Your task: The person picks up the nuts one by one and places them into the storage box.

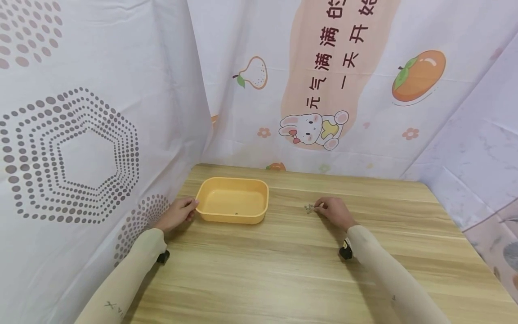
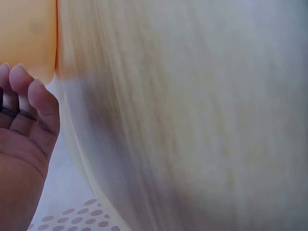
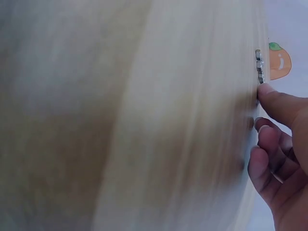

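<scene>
A yellow plastic tray with rounded corners stands toward the back left of the table. My left hand grips its left rim; in the left wrist view, curled fingers lie by the tray's outer wall, the thumb hidden. Several small shiny metal pieces, resembling nuts, lie grouped on the wood right of the tray. My right hand reaches over them from the right. In the right wrist view, the thumb touches the metal pieces, with a gap between it and the bent fingers. A small dark bit sits inside the tray.
The wood-grain table extends toward me and to the right. A white printed curtain hangs behind its far edge, and another curtain hangs close along the left side, near my left arm.
</scene>
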`<state>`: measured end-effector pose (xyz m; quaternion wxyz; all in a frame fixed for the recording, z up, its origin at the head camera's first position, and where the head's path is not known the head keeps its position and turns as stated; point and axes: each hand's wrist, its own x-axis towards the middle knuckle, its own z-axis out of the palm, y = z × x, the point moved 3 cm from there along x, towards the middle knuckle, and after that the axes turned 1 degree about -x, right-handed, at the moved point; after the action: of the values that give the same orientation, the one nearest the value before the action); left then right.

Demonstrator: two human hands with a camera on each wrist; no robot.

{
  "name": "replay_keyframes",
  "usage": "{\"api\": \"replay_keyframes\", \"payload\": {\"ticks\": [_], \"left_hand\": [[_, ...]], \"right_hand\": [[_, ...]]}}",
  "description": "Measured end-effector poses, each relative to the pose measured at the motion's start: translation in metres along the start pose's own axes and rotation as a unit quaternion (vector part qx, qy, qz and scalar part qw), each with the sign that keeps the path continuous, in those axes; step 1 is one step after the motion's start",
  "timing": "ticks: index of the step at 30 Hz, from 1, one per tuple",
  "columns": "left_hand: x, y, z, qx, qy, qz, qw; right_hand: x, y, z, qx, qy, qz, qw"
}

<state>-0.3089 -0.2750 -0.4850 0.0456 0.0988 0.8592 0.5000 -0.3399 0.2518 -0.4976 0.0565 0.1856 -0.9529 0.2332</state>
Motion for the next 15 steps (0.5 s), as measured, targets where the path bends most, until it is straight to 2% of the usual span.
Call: {"api": "replay_keyframes", "payload": {"ticks": [7,15], "left_hand": [[-0.0001,-0.0012,-0.0008,0.004,-0.001,-0.009,1.0],[-0.0003,-0.0008,-0.0014,0.006,-0.005,-0.008,0.9999]], "right_hand": [[0.0003,-0.0031,-0.004,0.002,-0.002,0.013,1.0],[0.0047,-0.0032,-0.0016,-0.016,-0.012,-0.004,1.0]]}}
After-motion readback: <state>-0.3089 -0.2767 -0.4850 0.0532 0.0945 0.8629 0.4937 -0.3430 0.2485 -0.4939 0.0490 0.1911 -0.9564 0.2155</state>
